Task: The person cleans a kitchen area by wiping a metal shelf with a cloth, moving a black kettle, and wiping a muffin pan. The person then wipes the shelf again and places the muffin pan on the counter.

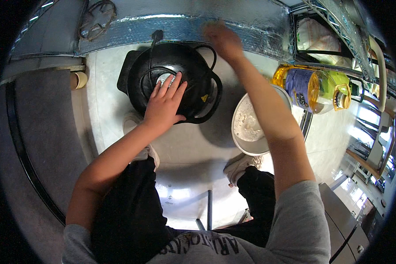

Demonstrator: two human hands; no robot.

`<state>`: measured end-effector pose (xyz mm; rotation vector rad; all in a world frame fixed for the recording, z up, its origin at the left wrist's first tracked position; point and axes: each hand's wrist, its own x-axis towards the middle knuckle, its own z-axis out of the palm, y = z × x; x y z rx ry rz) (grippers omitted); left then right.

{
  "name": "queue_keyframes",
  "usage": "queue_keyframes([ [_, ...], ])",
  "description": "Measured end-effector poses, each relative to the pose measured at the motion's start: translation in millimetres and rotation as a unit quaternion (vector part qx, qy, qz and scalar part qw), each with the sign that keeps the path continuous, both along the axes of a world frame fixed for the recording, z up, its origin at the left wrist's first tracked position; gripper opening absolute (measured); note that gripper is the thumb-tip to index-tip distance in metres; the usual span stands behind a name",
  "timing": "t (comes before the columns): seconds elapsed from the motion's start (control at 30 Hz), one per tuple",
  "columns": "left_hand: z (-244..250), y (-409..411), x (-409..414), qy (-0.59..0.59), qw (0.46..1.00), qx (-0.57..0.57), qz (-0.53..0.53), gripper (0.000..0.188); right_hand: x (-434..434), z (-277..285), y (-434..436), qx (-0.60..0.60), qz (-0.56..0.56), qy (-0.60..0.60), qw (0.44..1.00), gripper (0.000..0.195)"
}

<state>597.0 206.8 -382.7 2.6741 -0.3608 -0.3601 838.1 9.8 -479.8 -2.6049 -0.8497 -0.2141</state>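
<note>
A round black electric wok or pan point(188, 59) with side handles stands on the floor in front of me. My left hand point(163, 104) lies on it with fingers spread, the fingertips over a silvery round part point(166, 79) at its middle. A black power cord point(150, 59) runs across it, and its plug point(157, 35) reaches past the far rim. My right hand point(222, 41) is raised beyond the pan, to its right, in front of the foil-faced sheet point(257, 36). Motion blur hides its fingers and whether it holds anything.
Under my right forearm stands a white bucket point(236, 142) with pale, frothy contents. To its right lies a large bottle of yellow oil point(298, 87). Wire shelving point(341, 29) holds bags at the far right. A grey panel point(49, 125) borders the left side.
</note>
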Motion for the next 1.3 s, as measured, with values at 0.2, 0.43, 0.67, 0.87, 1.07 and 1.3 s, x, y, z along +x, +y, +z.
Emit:
queue_keyframes([
  [0.2,-0.8,0.5,-3.4,0.002,1.000,-0.002,0.012,0.104,36.4,33.2,-146.9,-0.123,-0.144,0.093,0.978,0.024],
  [0.43,-1.8,2.4,-3.3,-0.005,1.000,-0.012,0.006,0.104,55.0,26.3,-217.5,-0.239,-0.303,0.118,0.915,0.022],
  [0.67,-2.5,4.8,-3.1,-0.009,1.000,-0.006,0.005,0.104,37.4,34.2,-154.8,-0.138,-0.224,0.138,0.955,0.020],
  [0.87,-4.4,4.7,-3.0,-0.012,1.000,-0.016,0.006,0.103,43.4,21.4,-156.0,-0.191,-0.316,0.073,0.926,0.023],
  [1.07,-7.9,9.6,-5.8,-0.029,0.999,-0.044,0.004,0.103,60.6,17.3,-215.0,-0.218,-0.386,0.144,0.885,0.025],
  [1.3,-9.3,12.2,-6.7,-0.024,0.999,-0.036,0.001,0.103,42.9,30.9,-172.7,-0.241,-0.303,0.132,0.913,0.027],
])
